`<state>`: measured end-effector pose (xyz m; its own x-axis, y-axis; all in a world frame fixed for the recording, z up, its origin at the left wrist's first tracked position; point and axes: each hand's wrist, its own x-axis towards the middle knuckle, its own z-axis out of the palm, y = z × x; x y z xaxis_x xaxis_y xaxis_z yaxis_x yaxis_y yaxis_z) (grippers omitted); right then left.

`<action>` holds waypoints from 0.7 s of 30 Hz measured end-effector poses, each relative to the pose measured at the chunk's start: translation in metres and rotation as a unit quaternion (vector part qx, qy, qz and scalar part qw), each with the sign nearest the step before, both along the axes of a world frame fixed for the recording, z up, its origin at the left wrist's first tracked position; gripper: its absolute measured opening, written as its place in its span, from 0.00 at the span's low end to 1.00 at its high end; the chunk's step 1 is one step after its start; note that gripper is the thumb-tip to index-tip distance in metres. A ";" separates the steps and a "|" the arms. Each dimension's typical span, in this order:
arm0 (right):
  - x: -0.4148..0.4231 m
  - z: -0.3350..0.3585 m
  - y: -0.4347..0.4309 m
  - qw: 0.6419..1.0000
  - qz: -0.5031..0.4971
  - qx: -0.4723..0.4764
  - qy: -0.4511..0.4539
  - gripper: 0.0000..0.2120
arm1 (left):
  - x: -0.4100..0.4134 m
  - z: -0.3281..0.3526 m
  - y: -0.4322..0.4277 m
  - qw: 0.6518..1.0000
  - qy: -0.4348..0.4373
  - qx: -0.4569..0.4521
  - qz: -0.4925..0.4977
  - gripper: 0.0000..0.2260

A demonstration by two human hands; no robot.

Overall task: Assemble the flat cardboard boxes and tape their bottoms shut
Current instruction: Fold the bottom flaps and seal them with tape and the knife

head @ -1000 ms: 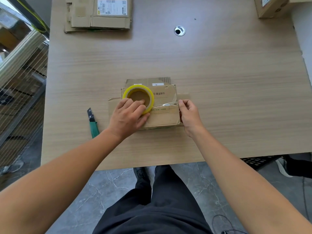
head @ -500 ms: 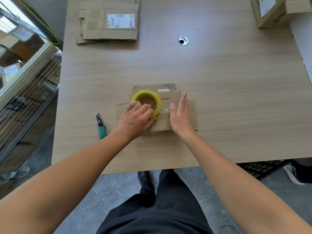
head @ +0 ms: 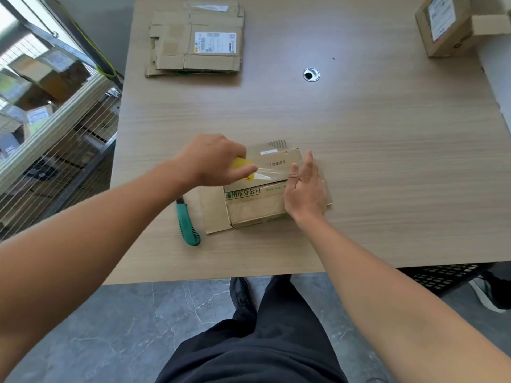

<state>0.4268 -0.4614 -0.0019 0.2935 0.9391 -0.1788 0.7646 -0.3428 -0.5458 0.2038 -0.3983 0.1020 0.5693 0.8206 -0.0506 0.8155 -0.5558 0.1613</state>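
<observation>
Tape (head: 266,172) spans the gap between the hands, a clear strip running left to right along the long axis of the box (head: 257,205). That box sits on the table (head: 387,161), straight ahead of the person. Left hand (head: 213,158) curls round the yellow roll (head: 241,163) over the box's left end. Right hand (head: 304,186) is flat, fingers straight, pressing the strip's start down at the right end. The flap seam seems to run under the strip, though glare on the film makes that hard to confirm. Next move, as I judge it, is to lay the strip down leftward and then cut it. The knife (head: 188,222) lies just left of the box, nearer the left hand, which is busy with the roll.
</observation>
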 end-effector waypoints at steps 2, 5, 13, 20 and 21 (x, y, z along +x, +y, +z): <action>0.000 -0.001 -0.001 1.000 0.015 0.010 -0.005 0.34 | -0.003 -0.001 -0.015 0.999 -0.004 -0.046 0.008 0.26; 0.001 -0.002 -0.001 0.999 0.041 0.007 -0.012 0.36 | -0.018 -0.001 -0.032 0.996 -0.008 -0.078 0.047 0.22; 0.004 -0.004 0.004 0.992 0.108 -0.012 -0.059 0.36 | -0.070 -0.007 -0.057 0.947 -0.138 -0.228 0.176 0.18; 0.005 0.002 0.004 0.975 0.170 -0.061 -0.125 0.40 | -0.065 -0.030 -0.089 0.935 -0.173 -0.210 0.226 0.18; 0.005 0.003 0.004 0.974 0.175 -0.065 -0.128 0.40 | -0.065 -0.032 -0.092 0.935 -0.180 -0.204 0.227 0.18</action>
